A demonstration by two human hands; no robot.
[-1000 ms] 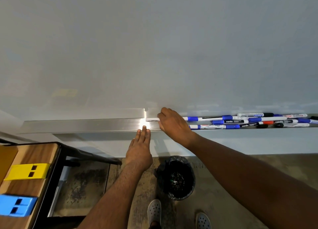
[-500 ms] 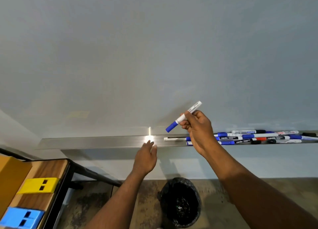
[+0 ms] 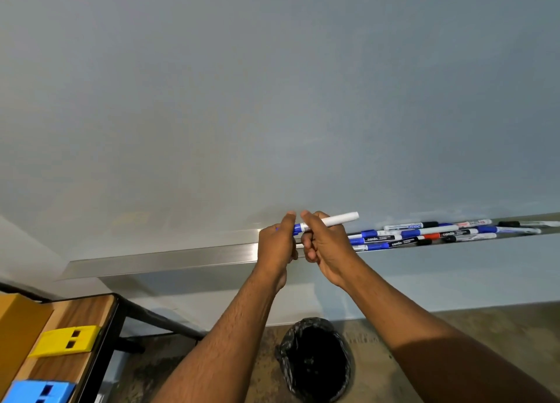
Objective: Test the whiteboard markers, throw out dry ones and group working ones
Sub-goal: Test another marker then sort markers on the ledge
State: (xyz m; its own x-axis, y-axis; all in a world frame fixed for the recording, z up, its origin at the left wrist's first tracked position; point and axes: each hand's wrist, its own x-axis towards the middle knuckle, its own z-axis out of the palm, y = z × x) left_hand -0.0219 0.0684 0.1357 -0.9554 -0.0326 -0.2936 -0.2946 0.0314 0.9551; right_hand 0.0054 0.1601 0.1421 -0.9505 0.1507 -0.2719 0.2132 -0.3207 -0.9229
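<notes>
I have one marker [image 3: 328, 221] up in front of the whiteboard [image 3: 272, 99], just above the aluminium tray [image 3: 169, 258]. My right hand [image 3: 325, 243] grips its white barrel; my left hand [image 3: 277, 245] pinches the blue cap [image 3: 298, 227]. It should be light, stiff and smooth, so I would hold the barrel firmly near the cap and pull straight. The other markers [image 3: 424, 234] lie in the tray to the right; the bin [image 3: 315, 360] stands below it.
</notes>
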